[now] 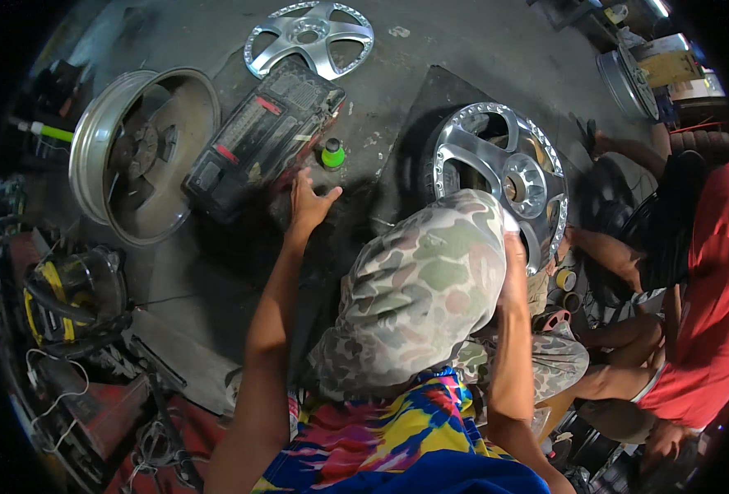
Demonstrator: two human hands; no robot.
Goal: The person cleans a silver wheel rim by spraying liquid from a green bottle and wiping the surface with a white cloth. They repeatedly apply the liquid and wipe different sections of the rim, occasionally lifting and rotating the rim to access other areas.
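Note:
My left hand (310, 201) reaches forward with its fingers spread and nothing in it. It is just short of a small bottle with a bright green body and dark cap (332, 154), beside a black toolbox with red latches (257, 136). My right hand (511, 267) is beside my knee in camouflage trousers (422, 288), against the lower edge of a silver five-spoke alloy wheel (473, 169). The knee hides part of that hand's fingers, so its grip is unclear. The wheel is tilted, its studded rim and hub facing me.
A bare wide rim (126, 218) stands left of the toolbox. Another silver spoked wheel face (325, 51) lies at the back. On the right a person in a red shirt (714, 288) sits close by. A black-and-yellow machine (68, 300) and cables crowd the left side.

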